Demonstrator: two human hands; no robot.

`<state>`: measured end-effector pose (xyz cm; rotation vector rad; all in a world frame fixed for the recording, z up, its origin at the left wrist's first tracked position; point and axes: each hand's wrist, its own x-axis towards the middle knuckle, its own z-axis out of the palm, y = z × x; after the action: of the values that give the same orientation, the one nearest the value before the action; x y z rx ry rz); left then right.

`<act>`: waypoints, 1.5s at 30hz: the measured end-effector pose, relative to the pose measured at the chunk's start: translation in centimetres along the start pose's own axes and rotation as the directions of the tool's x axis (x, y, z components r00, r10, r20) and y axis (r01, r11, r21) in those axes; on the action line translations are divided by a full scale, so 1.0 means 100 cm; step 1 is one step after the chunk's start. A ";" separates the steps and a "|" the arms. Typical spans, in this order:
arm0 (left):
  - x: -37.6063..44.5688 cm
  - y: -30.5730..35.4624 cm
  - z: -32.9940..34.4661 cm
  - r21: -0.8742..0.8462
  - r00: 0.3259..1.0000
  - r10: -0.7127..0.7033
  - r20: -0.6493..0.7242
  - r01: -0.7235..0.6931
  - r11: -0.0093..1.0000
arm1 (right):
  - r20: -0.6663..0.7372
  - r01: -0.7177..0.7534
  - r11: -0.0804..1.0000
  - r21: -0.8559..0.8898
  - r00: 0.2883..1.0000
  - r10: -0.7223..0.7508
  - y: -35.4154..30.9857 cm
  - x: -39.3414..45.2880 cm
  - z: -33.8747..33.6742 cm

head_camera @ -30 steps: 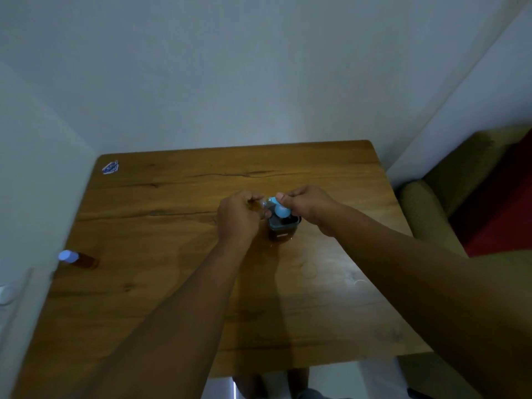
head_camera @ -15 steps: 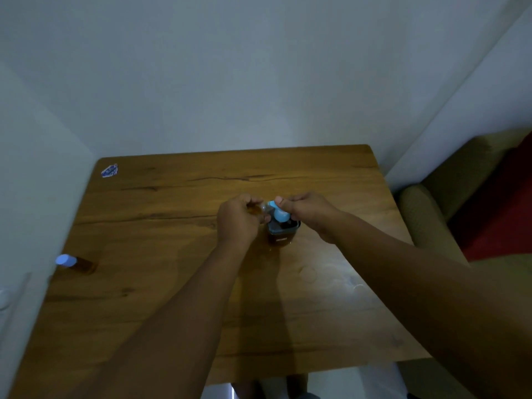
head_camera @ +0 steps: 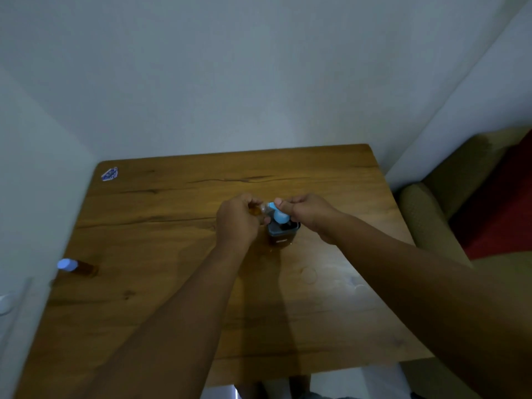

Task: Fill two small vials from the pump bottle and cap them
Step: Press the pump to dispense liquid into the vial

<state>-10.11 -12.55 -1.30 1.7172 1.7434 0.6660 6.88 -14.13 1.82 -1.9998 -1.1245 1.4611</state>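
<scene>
Above tabletop [head_camera: 172,226]: left hand [head_camera: 236,223] grips vial [head_camera: 257,210], right hand [head_camera: 305,211] pinches pump bottle [head_camera: 281,230] nozzle; keep mouth aligned.

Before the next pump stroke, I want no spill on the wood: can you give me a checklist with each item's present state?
1. Left hand grips the small vial: ok.
2. Vial mouth meets the blue pump nozzle: cannot tell, fingers and blur hide it.
3. Right hand holds the pump head: ok.
4. Pump bottle stands upright on the wooden table: ok.
5. Capped vial lies at the table's left edge, apart from the hands: ok.
6. Fill level in the held vial: cannot tell.
</scene>
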 end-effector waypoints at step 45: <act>0.003 0.004 0.000 0.073 1.000 0.005 0.024 -0.007 0.997 | 0.023 -0.029 0.999 0.040 0.999 0.029 -0.001 -0.005 -0.002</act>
<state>-9.82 -12.28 -0.97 1.7726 1.7669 0.5888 6.94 -14.47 2.30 -1.9851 -1.0708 1.5118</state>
